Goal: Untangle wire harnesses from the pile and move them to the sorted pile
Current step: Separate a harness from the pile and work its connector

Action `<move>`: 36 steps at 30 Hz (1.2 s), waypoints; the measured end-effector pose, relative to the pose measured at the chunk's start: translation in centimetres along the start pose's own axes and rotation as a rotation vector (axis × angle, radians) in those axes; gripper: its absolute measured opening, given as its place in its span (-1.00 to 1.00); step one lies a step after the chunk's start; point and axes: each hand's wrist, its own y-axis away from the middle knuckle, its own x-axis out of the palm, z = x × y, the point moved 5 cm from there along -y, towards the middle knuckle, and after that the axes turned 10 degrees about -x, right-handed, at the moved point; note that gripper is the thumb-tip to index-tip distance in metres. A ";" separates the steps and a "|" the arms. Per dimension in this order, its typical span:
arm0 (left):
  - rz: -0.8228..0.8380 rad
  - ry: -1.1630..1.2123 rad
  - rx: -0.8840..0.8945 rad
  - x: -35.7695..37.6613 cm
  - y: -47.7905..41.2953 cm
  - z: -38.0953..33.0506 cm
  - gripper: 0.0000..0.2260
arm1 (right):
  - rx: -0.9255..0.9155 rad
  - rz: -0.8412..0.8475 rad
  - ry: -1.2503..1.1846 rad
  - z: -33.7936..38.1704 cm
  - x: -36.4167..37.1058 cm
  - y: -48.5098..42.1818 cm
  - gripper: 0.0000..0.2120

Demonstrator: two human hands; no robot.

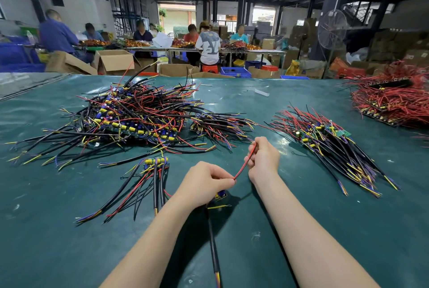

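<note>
Green matting (301, 229) fills the frame; at lower centre a thin red wire (245, 163) is pinched taut between left hand (204, 183) and right hand (264, 159). Overpulling risks tearing it from its small board (220, 195).

The worktop (69, 195) is dark teal. The held wire (245, 162) is red. The tangled pile (130, 116) mixes black, red, yellow and blue.

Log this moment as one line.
hands: left hand and right hand pinch red wire | tangled pile: left | sorted pile: right
</note>
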 end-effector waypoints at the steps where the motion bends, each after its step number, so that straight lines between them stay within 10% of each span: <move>1: -0.019 -0.050 0.032 -0.2 0.0 -0.1 -0.77 | 0.027 0.015 -0.003 0.0 0.0 -0.1 -0.72; 11: -0.460 0.441 -0.065 -5.3 -0.9 2.7 -0.87 | 0.036 0.974 0.639 -2.6 4.4 6.1 -0.80; 21: -0.156 0.795 -0.235 -4.8 -1.0 2.9 -0.82 | 0.396 0.965 0.299 -3.9 5.4 8.3 -0.65; 36: -0.562 1.154 -0.230 -9.2 -0.1 3.4 -0.83 | 0.628 1.073 0.142 -3.4 6.0 10.6 -0.69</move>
